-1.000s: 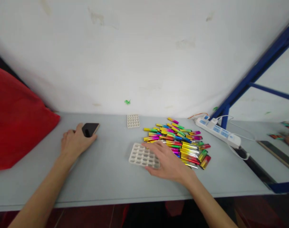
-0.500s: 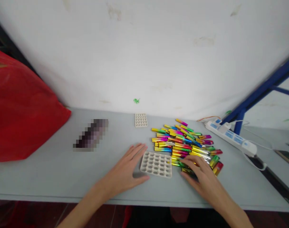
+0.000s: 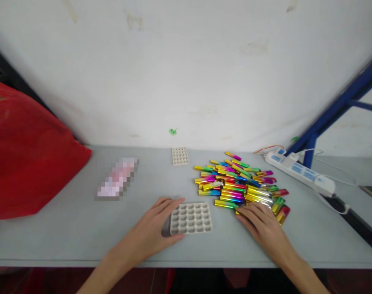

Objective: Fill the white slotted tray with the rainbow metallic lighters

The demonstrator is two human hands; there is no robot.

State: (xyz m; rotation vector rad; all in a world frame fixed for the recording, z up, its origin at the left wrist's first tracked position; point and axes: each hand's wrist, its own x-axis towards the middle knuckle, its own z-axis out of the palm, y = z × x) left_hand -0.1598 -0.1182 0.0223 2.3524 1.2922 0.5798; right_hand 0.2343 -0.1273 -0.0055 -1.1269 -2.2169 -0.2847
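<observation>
My left hand (image 3: 152, 228) spans the left side of a pale tray with rows of round holes (image 3: 191, 218). Its fingers are at the far edge and its thumb at the near edge. Nothing is visible in the tray's holes. On the right lies a loose pile of shiny two-tone metallic tubes (image 3: 233, 186), gold at one end and green, blue, pink, red or silver at the other. My right hand (image 3: 261, 222) is at the near side of this pile, fingers together and curled over a tube that is mostly hidden under them.
A second holed tray (image 3: 180, 156) lies near the wall. A pixelated oblong object (image 3: 117, 179) rests on the left of the grey table (image 3: 91, 237). A large red bag (image 3: 29, 151) stands at far left. The white power strip (image 3: 300, 171) with cables lies right of the pile.
The holed tray has shifted left and turned, now between my left thumb and fingers. My right fingers have come closer together over the near tubes. The view has tilted slightly.
</observation>
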